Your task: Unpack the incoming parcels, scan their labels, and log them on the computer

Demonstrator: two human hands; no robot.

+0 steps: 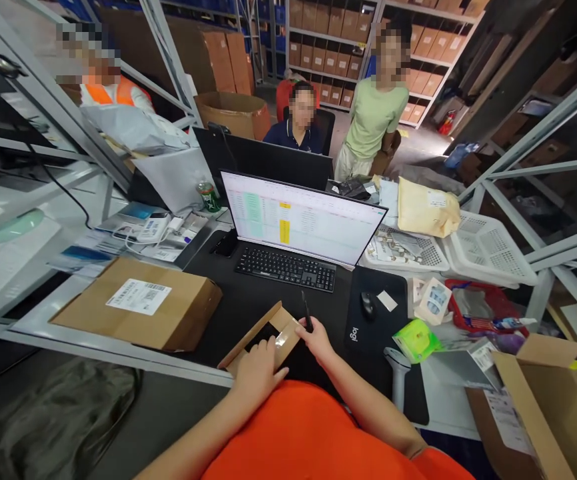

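Observation:
A small open cardboard box point(263, 330) lies on the black desk mat just in front of me, one flap raised to the left. My left hand point(257, 371) rests on its near edge with fingers curled over the taped flap. My right hand point(315, 338) is closed around a thin black pen-like tool point(306, 311), its tip pointing up and away, right beside the box's far corner. A black keyboard point(285, 268) and a monitor point(302, 219) stand behind the box.
A larger sealed cardboard box with a label point(138, 303) lies to the left. A mouse point(367, 305) sits on a mat to the right, with a green packet point(416, 340), white baskets point(488, 250) and an open carton point(553, 400). Three people are behind the desk.

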